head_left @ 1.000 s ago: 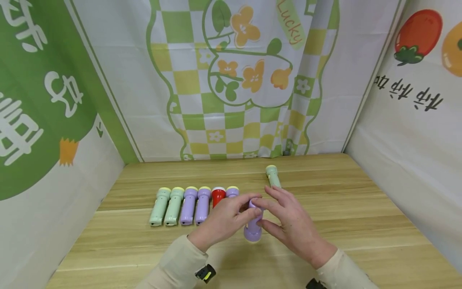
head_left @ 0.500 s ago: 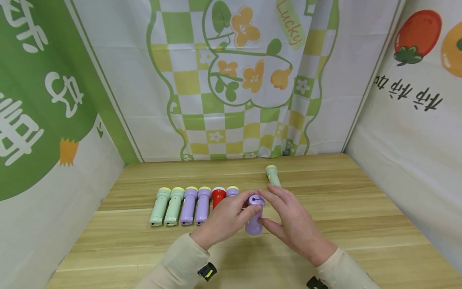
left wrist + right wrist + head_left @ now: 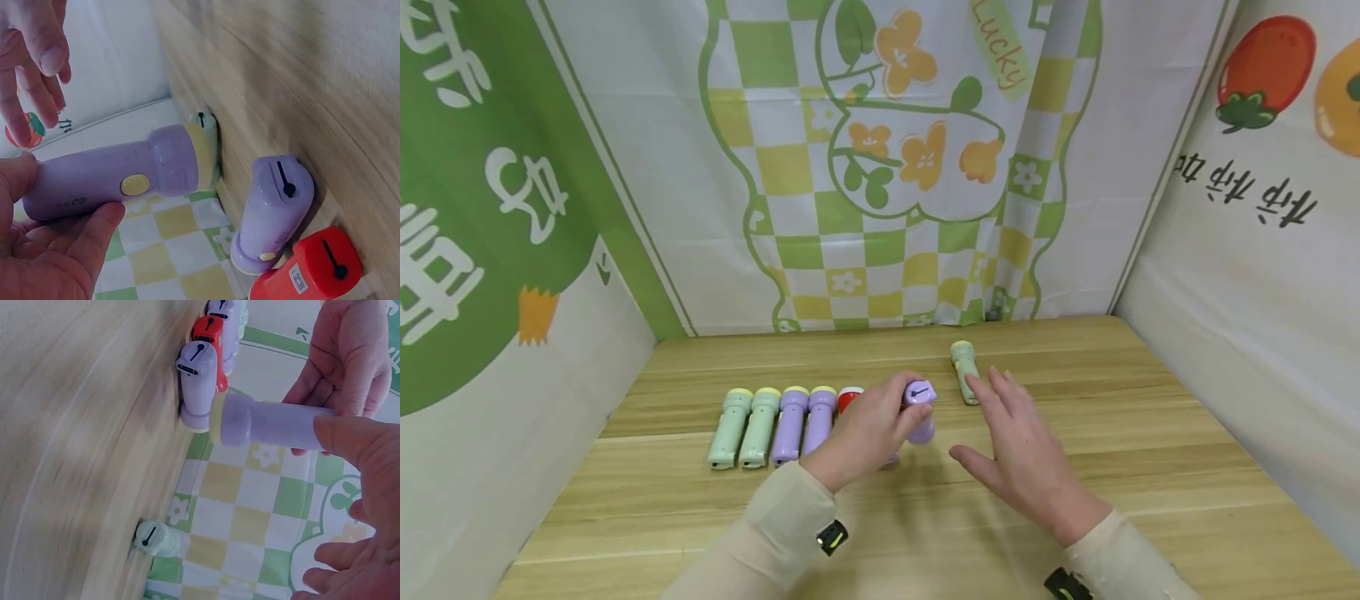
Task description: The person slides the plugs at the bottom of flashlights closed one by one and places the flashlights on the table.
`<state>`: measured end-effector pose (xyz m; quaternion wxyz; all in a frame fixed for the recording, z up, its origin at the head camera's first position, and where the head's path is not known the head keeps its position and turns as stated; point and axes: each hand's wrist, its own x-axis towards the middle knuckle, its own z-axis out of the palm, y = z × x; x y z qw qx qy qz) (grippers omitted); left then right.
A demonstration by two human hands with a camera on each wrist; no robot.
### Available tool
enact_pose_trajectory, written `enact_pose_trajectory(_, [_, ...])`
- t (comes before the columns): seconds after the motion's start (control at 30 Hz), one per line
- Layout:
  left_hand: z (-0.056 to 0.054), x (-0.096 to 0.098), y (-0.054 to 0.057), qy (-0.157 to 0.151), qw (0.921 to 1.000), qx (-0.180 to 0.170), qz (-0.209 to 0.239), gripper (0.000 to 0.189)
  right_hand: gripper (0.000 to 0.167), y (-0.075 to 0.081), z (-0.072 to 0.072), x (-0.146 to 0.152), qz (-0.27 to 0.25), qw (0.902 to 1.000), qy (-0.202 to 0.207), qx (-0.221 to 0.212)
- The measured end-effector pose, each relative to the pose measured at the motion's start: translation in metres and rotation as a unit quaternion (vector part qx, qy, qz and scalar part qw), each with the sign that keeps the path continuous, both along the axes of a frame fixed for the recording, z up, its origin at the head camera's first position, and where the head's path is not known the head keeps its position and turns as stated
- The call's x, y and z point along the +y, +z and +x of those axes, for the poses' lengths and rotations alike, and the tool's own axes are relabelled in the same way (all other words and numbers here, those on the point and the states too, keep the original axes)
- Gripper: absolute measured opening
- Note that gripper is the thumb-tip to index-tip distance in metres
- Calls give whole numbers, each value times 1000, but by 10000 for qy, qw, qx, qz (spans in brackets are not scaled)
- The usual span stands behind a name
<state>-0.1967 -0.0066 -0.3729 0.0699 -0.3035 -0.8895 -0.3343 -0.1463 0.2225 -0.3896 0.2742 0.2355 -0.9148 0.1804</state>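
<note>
Left hand (image 3: 868,432) grips a purple flashlight (image 3: 919,410) by its body, thumb and fingers curled round it, lifted clear of the desk (image 3: 1150,433) near its middle. In the left wrist view its yellow button faces the camera and the cream-rimmed head points toward the back edge.

Right hand (image 3: 1026,462) is open, fingers spread and relaxed, holding nothing, just right of the held flashlight and not touching it.

Row lying on the desk toward the left edge, heads to the back edge: two green flashlights (image 3: 743,427), two purple ones (image 3: 805,423), then a red flashlight (image 3: 848,398) partly hidden behind the left hand. Another purple flashlight (image 3: 272,215) lies beside the red one.

A lone green flashlight (image 3: 964,367) lies apart near the back edge, just beyond the right hand's fingertips (image 3: 992,379).
</note>
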Motion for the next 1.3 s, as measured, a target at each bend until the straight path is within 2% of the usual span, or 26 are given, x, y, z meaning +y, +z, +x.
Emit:
enact_pose_trajectory(0.23, [-8,14,-2,97,9975,336,-608,35,94,1,1,4,56,9994,-216,-249])
enact_pose_trajectory(0.43, [-12,26,-14,-13,9915,671,-1119,32,98,0,2,7,-12,9995,-219,-210])
enact_pose_trajectory(0.57, [-12,32,-22,-246,9839,1053,-1420,28,100,-2,2,8,-27,9996,-240,-113])
enact_pose_trajectory(0.73, [-11,35,-33,-516,9705,1612,-1716,25,101,-2,3,10,16,9997,-245,-76])
enact_pose_trajectory(0.93, [-9,36,-38,-582,9661,1631,-1917,21,101,-3,2,10,28,9994,-283,-202])
enact_pose_trajectory(1.1, [-8,38,-44,-639,9597,1828,-2038,16,102,-2,2,9,56,9991,-287,-314])
enact_pose_trajectory(1.23, [-9,38,-50,-577,9524,2050,-2180,16,105,-2,3,10,134,9983,-321,-458])
enact_pose_trajectory(1.3, [-9,38,-52,-549,9463,2167,-2335,17,108,-2,3,10,189,9978,-362,-530])
